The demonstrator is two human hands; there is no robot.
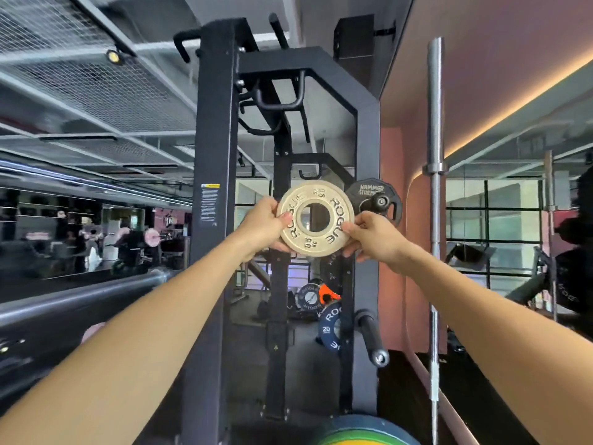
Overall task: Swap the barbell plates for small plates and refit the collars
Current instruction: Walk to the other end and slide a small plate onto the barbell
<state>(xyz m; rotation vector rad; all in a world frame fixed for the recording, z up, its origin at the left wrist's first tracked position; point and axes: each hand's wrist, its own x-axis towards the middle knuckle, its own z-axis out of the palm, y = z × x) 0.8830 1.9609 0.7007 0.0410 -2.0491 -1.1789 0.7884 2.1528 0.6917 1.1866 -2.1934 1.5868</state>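
I hold a small white plate marked "ROGUE" up in front of me, at arm's length, its face toward the camera. My left hand grips its left rim with the thumb on the front face. My right hand pinches its right rim. The plate hangs in the air in front of the black rack upright, beside a black "HAMMER STRENGTH" plate on a storage peg. A barbell sleeve runs in blurred from the left, below my left arm.
A blue 20 kg plate sits lower on the rack by a bare storage peg. An orange collar lies near a plate on the floor behind. A barbell stands upright at right. Coloured plates show at the bottom edge.
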